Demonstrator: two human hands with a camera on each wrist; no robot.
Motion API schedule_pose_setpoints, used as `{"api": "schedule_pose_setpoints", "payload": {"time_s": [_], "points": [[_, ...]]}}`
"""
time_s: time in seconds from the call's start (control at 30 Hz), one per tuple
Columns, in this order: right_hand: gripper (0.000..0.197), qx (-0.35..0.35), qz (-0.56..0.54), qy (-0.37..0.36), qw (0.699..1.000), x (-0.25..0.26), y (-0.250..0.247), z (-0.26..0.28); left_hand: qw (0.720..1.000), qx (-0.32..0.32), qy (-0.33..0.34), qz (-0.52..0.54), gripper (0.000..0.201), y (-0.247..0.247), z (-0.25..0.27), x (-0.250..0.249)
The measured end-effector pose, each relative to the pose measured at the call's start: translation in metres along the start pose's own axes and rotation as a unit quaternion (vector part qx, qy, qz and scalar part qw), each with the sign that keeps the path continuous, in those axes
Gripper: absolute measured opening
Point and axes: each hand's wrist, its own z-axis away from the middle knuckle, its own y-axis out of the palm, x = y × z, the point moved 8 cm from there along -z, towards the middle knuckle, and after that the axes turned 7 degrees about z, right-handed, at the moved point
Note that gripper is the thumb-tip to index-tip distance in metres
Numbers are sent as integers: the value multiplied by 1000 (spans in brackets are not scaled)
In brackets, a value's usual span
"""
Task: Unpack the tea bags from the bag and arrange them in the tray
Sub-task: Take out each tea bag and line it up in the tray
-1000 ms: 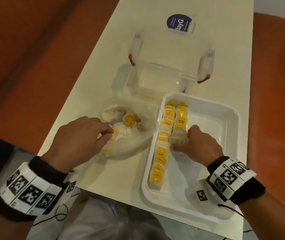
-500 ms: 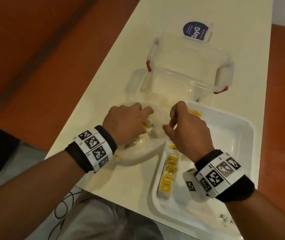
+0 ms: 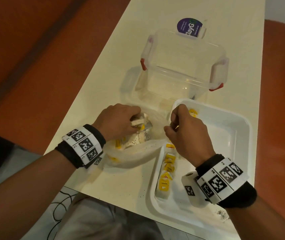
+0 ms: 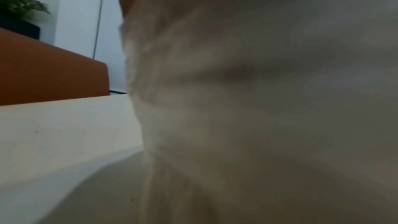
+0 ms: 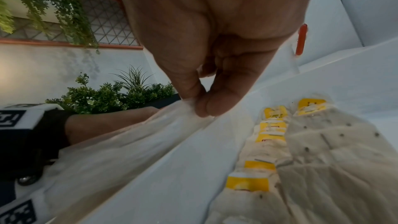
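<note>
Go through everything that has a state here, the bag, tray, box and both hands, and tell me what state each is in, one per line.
Bag: open, tea bags inside, on the table.
Tray: partly filled, tea bags in rows along its left side.
Box: lid off, looks empty.
Left hand: in the bag, gripping tea bags.
Right hand: pinching the bag's edge between thumb and finger.
</note>
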Motion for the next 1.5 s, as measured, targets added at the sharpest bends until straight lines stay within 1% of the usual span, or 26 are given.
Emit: {"api": "schedule_pose_setpoints", "payload": {"time_s": [0.1, 0.17, 0.2, 0.23, 0.27, 0.33, 0.4, 0.43, 0.5, 0.53, 0.57, 0.63, 0.73, 0.8, 0.87, 0.97, 1.07, 1.13, 1.17, 1.27, 1.3, 1.33, 1.43, 1.47, 1.5], "points": [[31, 0, -3, 2, 1000, -1, -1, 2, 994, -1, -30, 105, 21, -9, 10, 7], [32, -1, -6, 2, 1000, -2, -2, 2, 983, -3, -38, 177, 24, -15, 17, 9], [32, 0, -8, 3, 1000, -2, -2, 2, 973, -2, -42, 225, 26, -17, 20, 10], [31, 1, -10, 3, 1000, -2, -2, 2, 957, 1, -45, 288, 26, -19, 23, 11], [30, 2, -12, 3, 1000, -1, -2, 2, 933, 6, -48, 357, 27, -19, 25, 10], [28, -5, -10, 0, 1000, 1, -4, 5, 877, 16, -53, 477, 26, -18, 31, 7], [26, -22, -34, -9, 999, 8, -13, 10, 825, 29, -57, 562, 27, -15, 36, 1], [28, -22, -74, -13, 997, 13, -17, 12, 800, 32, -58, 597, 28, -14, 38, -3], [36, 8, -180, -12, 983, 26, -20, 17, 750, 35, -57, 658, 30, -13, 41, -13], [39, 25, -222, -10, 975, 32, -20, 19, 732, 36, -54, 678, 28, -12, 42, -19], [42, 36, -251, -11, 967, 37, -20, 20, 720, 37, -50, 691, 25, -13, 43, -24], [40, 40, -281, -18, 959, 44, -21, 20, 712, 36, -42, 700, 24, -12, 44, -31], [22, 29, -302, -30, 952, 46, -22, 17, 696, 36, -41, 716, 20, -11, 45, -34], [12, 28, -332, -26, 942, 43, -23, 15, 668, 33, -46, 742, 17, -11, 45, -34], [10, 32, -369, -10, 929, 40, -24, 14, 646, 21, -51, 761, 16, -12, 45, -35], [7, 17, -374, -4, 927, 37, -26, 12, 638, 10, -58, 768, 9, -13, 43, -38], [7, 8, -373, 1, 928, 36, -27, 10, 635, -5, -74, 769, 18, -12, 41, -38], [11, 18, -384, 3, 923, 37, -25, 11, 632, -17, -84, 771, 24, -12, 38, -39], [18, 28, -391, 8, 920, 37, -24, 12, 627, -25, -88, 774, 27, -12, 37, -38], [51, 85, -373, 23, 924, 36, -11, 14, 603, -59, -97, 789, 30, -16, 35, -35], [55, 109, -358, 25, 927, 36, -6, 15, 601, -67, -96, 791, 30, -18, 35, -35], [52, 125, -349, 23, 928, 36, -2, 15, 603, -74, -93, 789, 29, -20, 34, -35], [17, 133, -360, 17, 923, 33, 0, 14, 613, -98, -93, 778, 24, -26, 33, -31], [9, 131, -366, 17, 921, 31, -1, 14, 615, -105, -97, 776, 28, -27, 33, -29], [5, 127, -374, 16, 919, 30, -4, 15, 614, -111, -100, 775, 36, -28, 33, -27]]}}
